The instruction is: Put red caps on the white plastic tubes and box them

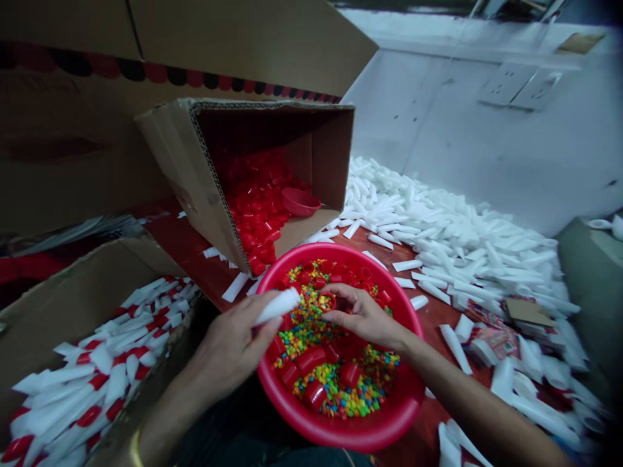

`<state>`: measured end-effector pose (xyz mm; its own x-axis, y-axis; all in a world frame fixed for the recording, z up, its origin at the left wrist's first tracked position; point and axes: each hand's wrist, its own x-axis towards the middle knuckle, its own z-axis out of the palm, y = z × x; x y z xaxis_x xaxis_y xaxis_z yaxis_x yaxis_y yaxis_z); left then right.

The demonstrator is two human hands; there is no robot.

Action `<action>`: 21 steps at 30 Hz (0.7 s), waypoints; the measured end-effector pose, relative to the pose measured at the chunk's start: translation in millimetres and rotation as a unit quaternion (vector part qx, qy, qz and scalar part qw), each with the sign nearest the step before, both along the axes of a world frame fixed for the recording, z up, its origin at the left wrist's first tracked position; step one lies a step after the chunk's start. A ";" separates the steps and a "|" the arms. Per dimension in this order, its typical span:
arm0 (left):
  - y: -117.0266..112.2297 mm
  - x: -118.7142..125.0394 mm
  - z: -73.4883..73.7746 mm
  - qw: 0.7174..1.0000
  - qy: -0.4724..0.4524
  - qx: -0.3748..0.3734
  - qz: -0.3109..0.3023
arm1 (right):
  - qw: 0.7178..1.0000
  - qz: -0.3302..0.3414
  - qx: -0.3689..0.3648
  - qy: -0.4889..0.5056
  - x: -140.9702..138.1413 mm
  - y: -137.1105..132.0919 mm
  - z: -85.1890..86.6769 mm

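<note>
Tube in left hand [228,347], right hand [363,316] picking a cap [327,301] out of the basin [341,434].

Left grip is closed round a white tube [278,305], held over the basin's near-left rim with its end pointing right. Right grip is pinched, thumb and fingertips on one red cap lying on the sweets [350,395] at the basin's middle, with more caps loose around it. The basin sits on the red worktop [185,246]. A tipped box [214,188] of caps with a small bowl [300,201] lies behind it, a heap of bare tubes [438,220] to the right, and a carton [87,285] of capped tubes to the left. Step, as I judge it: cap pick-up, with the tube waiting. Joining the two would call for lifting the cap clear, turning its open side to the tube's end and keeping the tube steady.
</note>
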<state>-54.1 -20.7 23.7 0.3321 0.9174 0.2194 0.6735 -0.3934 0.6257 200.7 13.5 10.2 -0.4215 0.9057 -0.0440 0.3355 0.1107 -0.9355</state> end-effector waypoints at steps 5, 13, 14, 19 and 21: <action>3.6 33.1 -1.9 0.998 0.017 -0.023 -0.064 | 0.977 0.026 0.193 -0.083 0.0 -2.2 12.3; 1.1 31.7 -2.9 0.996 0.043 -0.033 -0.069 | 0.941 0.076 0.295 -0.145 0.6 -4.3 15.1; 1.1 32.9 -2.8 0.996 0.050 -0.036 -0.067 | 0.940 0.087 0.300 -0.139 0.3 -4.5 16.4; 5.1 36.7 -13.1 0.993 0.052 -0.025 -0.106 | 0.930 0.156 0.294 -0.159 2.2 -1.9 18.2; 6.5 37.7 -21.1 0.991 0.047 0.001 -0.122 | 0.941 0.162 0.237 -0.178 1.5 -0.2 14.7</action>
